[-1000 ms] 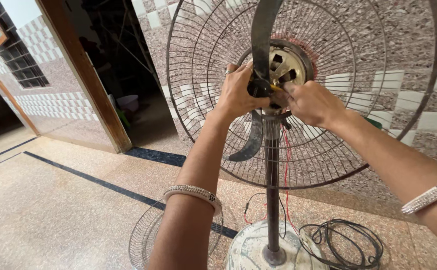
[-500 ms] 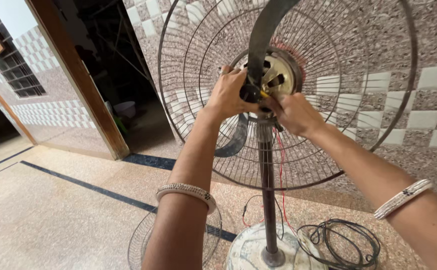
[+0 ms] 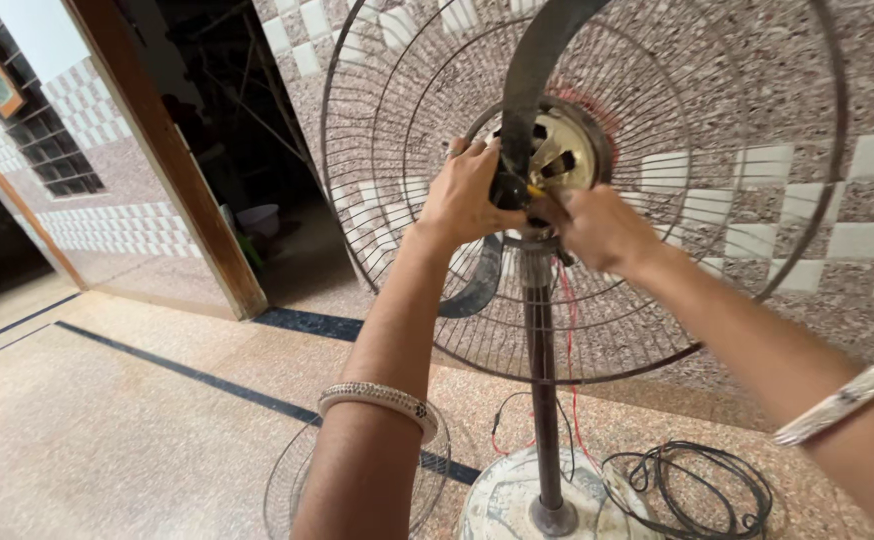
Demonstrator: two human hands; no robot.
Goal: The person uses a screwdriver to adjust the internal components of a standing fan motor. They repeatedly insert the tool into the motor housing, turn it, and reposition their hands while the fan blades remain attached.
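Your left hand [image 3: 472, 195] has stayed clasped on the blade hub [image 3: 510, 188] of the pedestal fan [image 3: 542, 330] at upper centre, while your right hand [image 3: 602, 230], fingers curled shut on a yellow-tipped tool [image 3: 535, 192], has dropped slightly lower.

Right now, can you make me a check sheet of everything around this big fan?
Surface: speckled stone floor with dark stripes.
Job's things: stand fan on a round base; rear wire guard on, dark blade at the hub.
Clutter: loose wire guard lying on the floor.
Hands: left hand grips the hub; right hand beside it, blurred, with something yellow at the fingertips.
Cables: black cord coiled by the base; red wire along the pole.
Surroundings: tiled wall, open doorway.
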